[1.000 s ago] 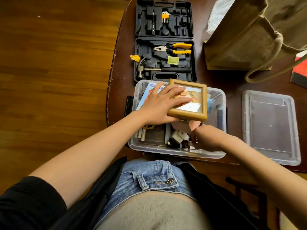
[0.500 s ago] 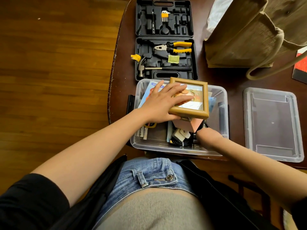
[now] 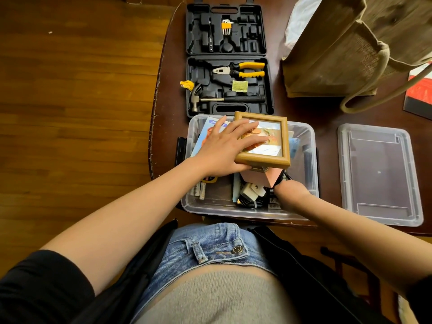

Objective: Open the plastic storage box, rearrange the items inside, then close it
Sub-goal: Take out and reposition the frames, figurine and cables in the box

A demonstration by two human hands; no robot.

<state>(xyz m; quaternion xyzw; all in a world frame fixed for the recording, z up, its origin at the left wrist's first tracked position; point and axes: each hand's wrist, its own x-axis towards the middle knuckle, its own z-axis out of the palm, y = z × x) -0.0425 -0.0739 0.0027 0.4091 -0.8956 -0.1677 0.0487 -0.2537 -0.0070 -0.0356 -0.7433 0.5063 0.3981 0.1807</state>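
The clear plastic storage box [image 3: 312, 174] stands open at the table's near edge. Its lid [image 3: 378, 174] lies flat to the right. My left hand [image 3: 222, 148] holds a wooden picture frame [image 3: 284, 141] above the box, fingers flat on the glass and thumb under the near edge. Under the frame a pink folded item [image 3: 261, 177] pokes out. My right hand [image 3: 292, 195] reaches into the box's near right part, its fingers hidden beneath the pink item. A white charger [image 3: 252, 191], a coiled black cable [image 3: 251, 203] and a blue booklet [image 3: 210, 126] lie inside.
An open black tool case [image 3: 228, 66] with pliers, a hammer and hex keys lies just behind the box. A jute bag [image 3: 339, 54] stands at the back right, with a red and black book [image 3: 420, 92] at the right edge. The table's left edge [image 3: 155, 136] drops to wooden floor.
My right hand has pushed further in under the pink item, and the white charger and black cable now show more. My left hand keeps the frame in about the same place.
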